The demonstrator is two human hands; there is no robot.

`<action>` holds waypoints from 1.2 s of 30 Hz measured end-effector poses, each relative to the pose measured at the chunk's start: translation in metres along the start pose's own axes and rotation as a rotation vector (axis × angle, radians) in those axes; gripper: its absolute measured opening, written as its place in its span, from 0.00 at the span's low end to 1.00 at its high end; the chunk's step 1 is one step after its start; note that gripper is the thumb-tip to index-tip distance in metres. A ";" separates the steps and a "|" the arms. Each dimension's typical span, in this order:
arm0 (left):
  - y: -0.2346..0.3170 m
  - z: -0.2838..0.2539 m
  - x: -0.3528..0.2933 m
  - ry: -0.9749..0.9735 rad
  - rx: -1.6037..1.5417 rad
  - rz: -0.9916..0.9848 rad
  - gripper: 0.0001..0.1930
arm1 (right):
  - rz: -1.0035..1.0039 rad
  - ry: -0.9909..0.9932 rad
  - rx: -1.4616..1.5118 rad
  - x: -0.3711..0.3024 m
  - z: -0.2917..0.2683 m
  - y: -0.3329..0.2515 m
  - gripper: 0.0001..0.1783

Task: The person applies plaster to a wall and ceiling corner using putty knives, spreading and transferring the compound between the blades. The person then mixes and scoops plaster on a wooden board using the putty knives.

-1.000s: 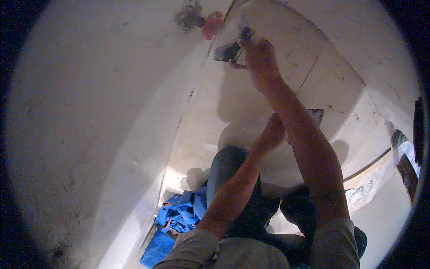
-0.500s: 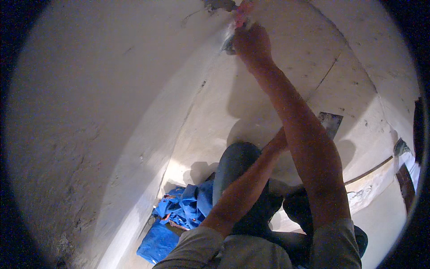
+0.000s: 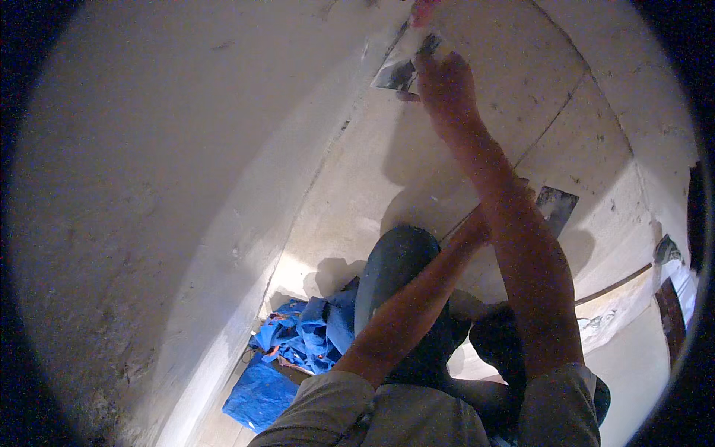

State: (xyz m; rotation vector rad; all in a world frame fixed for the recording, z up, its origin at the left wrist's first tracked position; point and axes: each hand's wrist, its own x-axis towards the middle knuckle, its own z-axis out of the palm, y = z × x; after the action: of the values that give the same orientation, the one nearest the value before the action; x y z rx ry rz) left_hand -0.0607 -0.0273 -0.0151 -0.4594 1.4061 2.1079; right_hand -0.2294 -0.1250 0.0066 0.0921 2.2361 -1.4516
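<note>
My right hand (image 3: 447, 86) reaches far forward, its fingers closed around a putty knife (image 3: 395, 76). The wide, dark, white-smeared blade is by the joint where the wall (image 3: 149, 149) meets the pale floor (image 3: 342, 201). Whether the edge touches the surface is unclear. Beneath my right forearm crosses my left arm, and most of my left hand (image 3: 480, 227) is hidden there. Past the forearm a second flat, smeared metal blade (image 3: 558, 208) sticks out, seemingly held in that left hand; its handle is hidden.
A reddish-pink thing (image 3: 424, 11) is cut off at the top edge. Crumpled blue cloth (image 3: 305, 331) and a blue flat sheet or bag (image 3: 261, 395) lie left of my bent knee (image 3: 402, 257). Dark seams run across the floor, and a brown strip (image 3: 614, 287) edges the right side.
My right hand has moved slightly right and back toward me, and its knife blade now shows more fully. The left hand and second blade have shifted a little to the right.
</note>
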 end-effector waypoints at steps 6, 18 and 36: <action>-0.018 -0.002 -0.001 -0.070 -0.053 0.017 0.14 | -0.172 0.120 -0.594 0.028 0.001 -0.025 0.19; 0.034 0.011 -0.005 0.103 0.147 0.166 0.12 | -0.493 0.376 -0.091 -0.069 0.029 -0.065 0.20; 0.050 0.005 -0.012 -0.071 0.070 0.123 0.13 | -0.538 0.492 -0.170 0.011 0.011 -0.047 0.23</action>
State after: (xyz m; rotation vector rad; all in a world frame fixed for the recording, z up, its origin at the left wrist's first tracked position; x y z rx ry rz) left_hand -0.0823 -0.0405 0.0297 -0.2739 1.4948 2.1414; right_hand -0.2498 -0.1578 0.0378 -0.2552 2.9421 -1.6213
